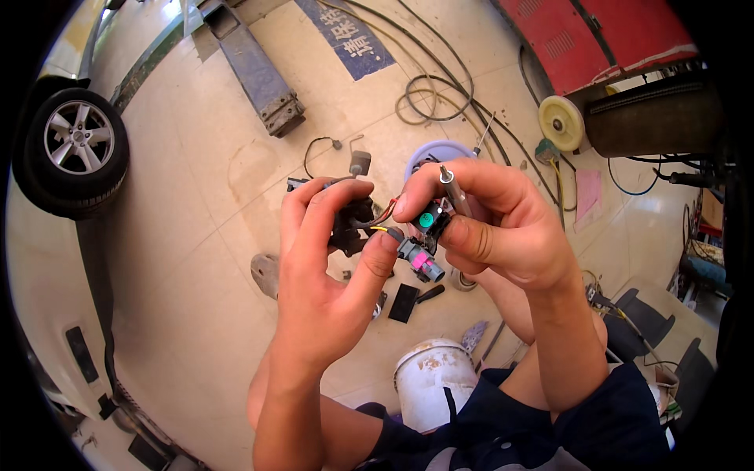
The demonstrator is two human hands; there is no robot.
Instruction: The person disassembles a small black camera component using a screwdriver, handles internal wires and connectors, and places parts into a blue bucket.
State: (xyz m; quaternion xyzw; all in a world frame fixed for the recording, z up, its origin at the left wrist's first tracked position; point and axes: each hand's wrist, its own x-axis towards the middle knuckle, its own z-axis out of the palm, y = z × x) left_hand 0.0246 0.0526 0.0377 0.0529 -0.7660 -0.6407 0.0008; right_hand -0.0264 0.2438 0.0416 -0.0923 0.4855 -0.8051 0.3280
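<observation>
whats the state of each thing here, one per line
left hand: pinching the black part with wires
right hand: gripping the connector and a thin metal tool
black part: held up, off the floor
connector: held, wires attached
grey plug: dangling below the connector
white bucket: upright on floor

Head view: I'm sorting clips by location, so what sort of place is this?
Most likely a car repair workshop: a car wheel at the left, a steel lift arm lying on the tiled floor, and loose cables beside a red machine.
</observation>
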